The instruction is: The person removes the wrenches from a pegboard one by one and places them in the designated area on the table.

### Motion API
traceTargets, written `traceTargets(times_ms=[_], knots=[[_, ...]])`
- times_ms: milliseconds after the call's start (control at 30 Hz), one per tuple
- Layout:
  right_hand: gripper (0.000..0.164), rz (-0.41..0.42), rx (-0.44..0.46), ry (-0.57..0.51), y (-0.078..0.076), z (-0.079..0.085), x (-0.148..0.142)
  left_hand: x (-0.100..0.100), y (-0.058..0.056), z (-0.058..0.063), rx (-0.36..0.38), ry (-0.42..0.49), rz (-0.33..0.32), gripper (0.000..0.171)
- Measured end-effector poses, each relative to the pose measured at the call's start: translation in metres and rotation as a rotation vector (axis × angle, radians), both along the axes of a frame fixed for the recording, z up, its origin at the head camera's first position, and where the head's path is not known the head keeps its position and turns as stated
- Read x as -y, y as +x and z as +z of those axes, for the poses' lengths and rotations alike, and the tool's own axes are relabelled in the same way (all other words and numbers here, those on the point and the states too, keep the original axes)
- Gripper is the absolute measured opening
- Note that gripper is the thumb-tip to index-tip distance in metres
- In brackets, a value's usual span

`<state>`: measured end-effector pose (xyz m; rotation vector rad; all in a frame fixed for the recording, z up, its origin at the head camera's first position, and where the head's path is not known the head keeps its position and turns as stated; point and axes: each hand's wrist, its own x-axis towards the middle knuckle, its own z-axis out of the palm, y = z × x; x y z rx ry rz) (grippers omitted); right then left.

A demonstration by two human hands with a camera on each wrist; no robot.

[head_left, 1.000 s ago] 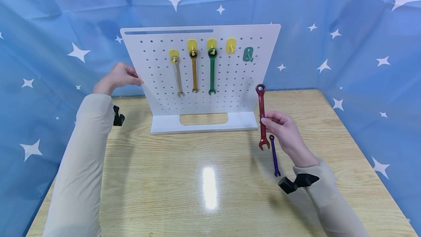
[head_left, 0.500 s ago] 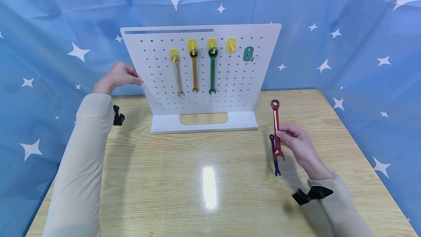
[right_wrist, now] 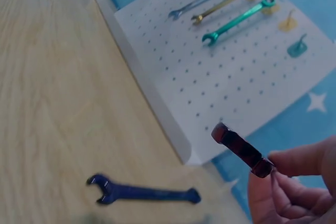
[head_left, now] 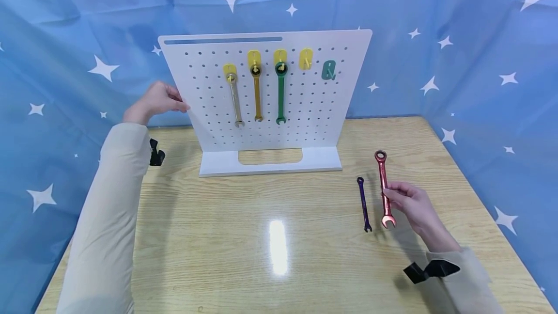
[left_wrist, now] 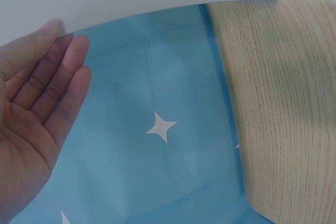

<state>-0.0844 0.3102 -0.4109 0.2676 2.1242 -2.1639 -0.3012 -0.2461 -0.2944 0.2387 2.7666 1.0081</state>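
Note:
My right hand (head_left: 411, 207) pinches a red combination wrench (head_left: 383, 190) at its middle, ring end up and open jaw down. To its left a dark purple wrench (head_left: 364, 205) lies on the table. A white pegboard (head_left: 305, 125) stands upright at the back, its left edge pinched between thumb and fingers of my left hand (head_left: 159, 100). In the left wrist view the thumb is on the board's face and the fingers (left_wrist: 68, 61) are partly behind it. From yellow hooks hang a silver wrench (head_left: 236, 103), a gold wrench (head_left: 257, 96) and a green wrench (head_left: 281, 96).
A yellow hook (head_left: 306, 59) and a green hook (head_left: 329, 70) on the board's right side carry nothing. The board's white base (head_left: 218, 164) rests on the wooden table (head_left: 244, 236). A blue cloth with white stars (head_left: 392, 23) hangs behind and at both sides.
My right hand has drawn the red wrench down and to the right, away from the pegboard and past the purple wrench. The left hand stays at the board's edge.

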Motion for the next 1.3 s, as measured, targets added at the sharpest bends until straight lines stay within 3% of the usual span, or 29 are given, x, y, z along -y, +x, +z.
traceTargets(times_ms=[367,767,1033,1300], knots=[[0.021,0.030,0.089,0.103,-0.001,-0.022,-0.013,0.003,0.003,0.001,0.011,0.007,0.016,0.028],[0.008,0.069,0.137,0.233,-0.001,-0.033,-0.014,0.001,0.001,0.002,0.009,0.009,0.012,0.028],[0.032,0.075,0.139,0.418,-0.001,-0.034,-0.007,0.001,0.001,0.001,0.018,0.005,0.013,0.028],[0.025,0.085,0.147,0.637,0.000,-0.034,-0.001,-0.001,0.001,0.001,0.013,0.007,0.003,0.027]])
